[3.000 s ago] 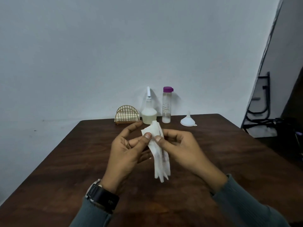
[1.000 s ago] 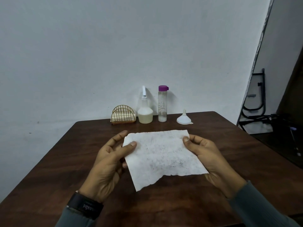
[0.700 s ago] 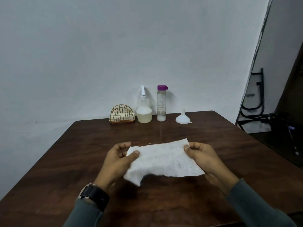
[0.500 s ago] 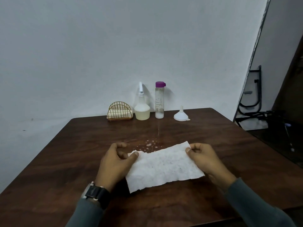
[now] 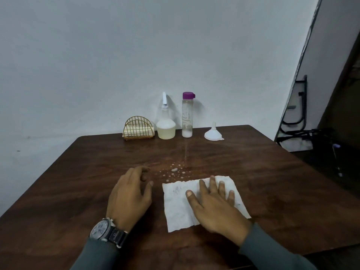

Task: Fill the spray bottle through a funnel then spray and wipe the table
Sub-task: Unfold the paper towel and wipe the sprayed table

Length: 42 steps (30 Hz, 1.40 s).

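Note:
A white paper tissue (image 5: 178, 203) lies flat on the dark wooden table (image 5: 78, 172). My right hand (image 5: 214, 203) presses down on it with straight, spread fingers. My left hand (image 5: 130, 195) hovers or rests just left of the tissue with relaxed fingers, holding nothing. Spray droplets (image 5: 174, 171) glisten on the wood just beyond the tissue's far edge. At the back stand the spray bottle (image 5: 166, 123) with pale liquid, a tall clear bottle (image 5: 187, 115) with a purple cap, and a white funnel (image 5: 213, 133) turned upside down.
A gold wire napkin holder (image 5: 138, 128) with tissues sits left of the spray bottle, against the white wall. A black metal frame (image 5: 298, 106) and dark clutter stand on the floor beyond the table's right edge.
The tissue was unfolded, held stretched between both hands, then laid on the table. My left hand has let go of it; my right hand now lies flat on top.

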Motion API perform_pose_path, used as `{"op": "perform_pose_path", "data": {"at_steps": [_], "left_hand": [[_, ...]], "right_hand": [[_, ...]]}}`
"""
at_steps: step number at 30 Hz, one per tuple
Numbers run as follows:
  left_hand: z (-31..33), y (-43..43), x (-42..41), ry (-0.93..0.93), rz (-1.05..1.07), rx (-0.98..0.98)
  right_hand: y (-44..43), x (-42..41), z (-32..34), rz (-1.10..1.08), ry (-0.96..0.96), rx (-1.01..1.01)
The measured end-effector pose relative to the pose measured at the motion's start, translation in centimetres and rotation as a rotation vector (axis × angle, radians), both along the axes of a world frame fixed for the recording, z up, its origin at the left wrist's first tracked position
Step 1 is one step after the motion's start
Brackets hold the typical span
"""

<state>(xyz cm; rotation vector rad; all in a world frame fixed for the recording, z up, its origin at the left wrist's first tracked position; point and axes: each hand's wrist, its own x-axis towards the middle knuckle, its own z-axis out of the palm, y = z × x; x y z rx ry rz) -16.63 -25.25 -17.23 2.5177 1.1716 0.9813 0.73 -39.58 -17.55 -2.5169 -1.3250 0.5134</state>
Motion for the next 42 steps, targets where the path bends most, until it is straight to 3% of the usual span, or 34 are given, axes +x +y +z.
{"op": "perform_pose_path", "data": {"at_steps": [5,16,24,33,36,42], "left_hand": [[-0.6,2.5,0.2,0.148,-0.022,0.075],[-0.7,9.8,-8.0,0.040,0.179,-0.002],[-1.2,10.1,-8.0,-0.092,0.223,0.017],[-1.2,10.5,-7.9,-0.186,0.238,0.104],[-1.2,10.6,-7.9,-0.177,0.248,0.093],[-1.0,10.4,-8.0,-0.176,0.271,0.063]], "right_hand": [[4.1,0.6,-1.1,-0.051,-0.131,-0.118],[16.7,1.3,-1.0,0.049,-0.190,-0.080],[25.3,-4.1,-0.7,0.438,-0.226,-0.010],[26.0,-10.4,-2.1,0.878,-0.310,0.077],[27.0,-9.5,-1.8,0.846,-0.298,0.062],[28.8,-2.0,-0.7,0.550,-0.272,-0.010]]}}
